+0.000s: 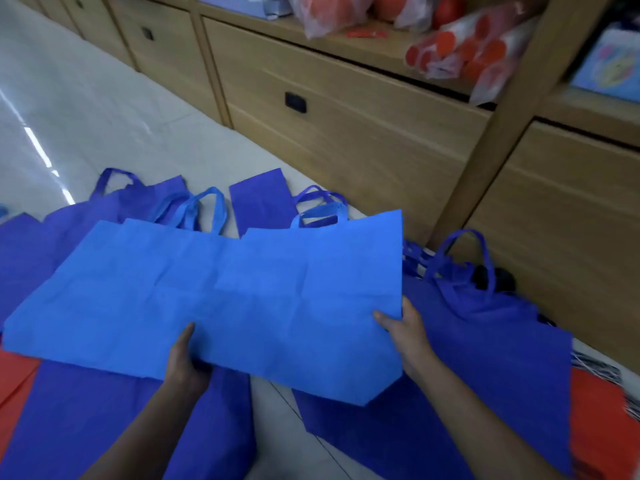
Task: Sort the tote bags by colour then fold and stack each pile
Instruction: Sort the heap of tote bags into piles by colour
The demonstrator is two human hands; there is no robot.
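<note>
A light blue tote bag (225,299) lies spread flat across the middle, handles pointing away from me. My left hand (185,358) grips its near edge, thumb on top and fingers under the fabric. My right hand (405,332) pinches its right edge near the lower corner. Dark blue tote bags lie beneath and around it: one at the lower left (104,417), one at the right (485,375), several at the back left (69,223). A folded dark blue bag (259,199) sits behind. Red bags show at the left edge (14,382) and the right edge (602,420).
Everything lies on a pale tiled floor (104,116). A wooden drawer unit (346,133) runs along the back and right, close to the bags. Its shelf holds plastic-wrapped red items (460,53). A dark object (498,278) sits by the unit behind the right bag.
</note>
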